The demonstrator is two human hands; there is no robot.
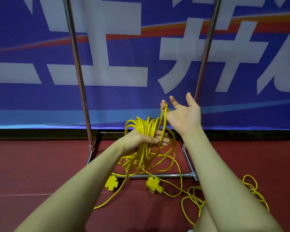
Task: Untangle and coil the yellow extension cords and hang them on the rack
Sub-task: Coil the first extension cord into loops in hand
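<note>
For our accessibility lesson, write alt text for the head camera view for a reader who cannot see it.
A person's left hand grips a bundle of coiled yellow extension cord, while the raised right hand lifts one loop of it on a finger. Below, two yellow socket blocks and loose cord lie on the dark red floor by a chrome metal rack before a blue banner.

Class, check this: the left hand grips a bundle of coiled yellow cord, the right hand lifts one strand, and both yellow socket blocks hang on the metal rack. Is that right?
One detail is wrong. The two yellow socket blocks lie on the dark red floor beside the chrome metal rack, not hanging, as the head view shows. The left hand does grip the coiled yellow cord bundle, and the right hand lifts one strand.
</note>
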